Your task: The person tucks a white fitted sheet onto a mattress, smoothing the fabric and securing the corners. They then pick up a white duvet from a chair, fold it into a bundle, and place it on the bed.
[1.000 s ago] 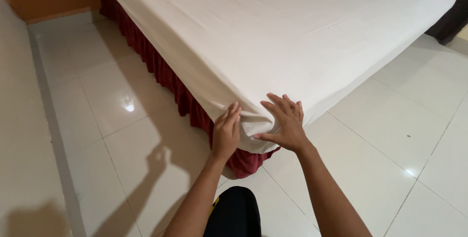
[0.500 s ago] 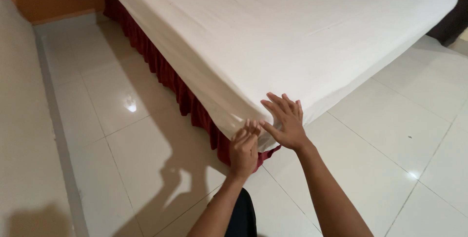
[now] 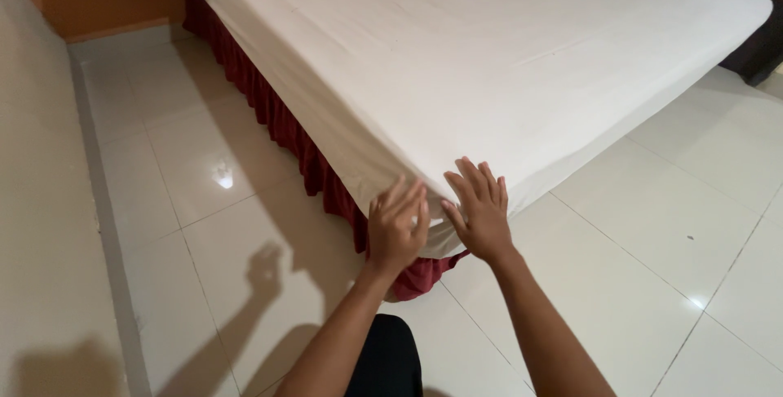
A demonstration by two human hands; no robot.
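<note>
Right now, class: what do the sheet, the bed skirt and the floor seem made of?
White sheet: matte woven cloth, probably cotton; it creases softly.
Red bed skirt: thin fabric, hanging in gathered pleats.
Floor: glazed tile, likely ceramic; glossy, with grout lines and light reflections.

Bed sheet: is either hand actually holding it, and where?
Both hands are at the near corner of the sheet. The right hand lies flat on it, fingers spread, gripping nothing. The left hand presses the corner's side; whether it pinches fabric cannot be told.
</note>
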